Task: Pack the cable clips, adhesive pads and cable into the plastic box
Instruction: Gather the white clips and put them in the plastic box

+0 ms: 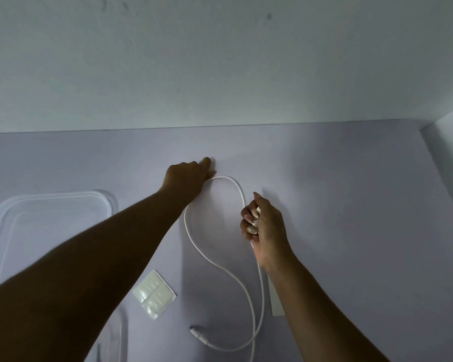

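Left forearm is stretching across, left hand [191, 176] pinching the cable [215, 259] loop's top, right hand [264, 228] clasping it mid-desk [351, 205]. Adhesive pads [154, 293] are lying loose near the plastic box [107, 205]; seemingly nothing's packed yet.

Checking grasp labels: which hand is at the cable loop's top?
The left hand, farther up the table; the right hand grips the cable lower, on the loop's right side.
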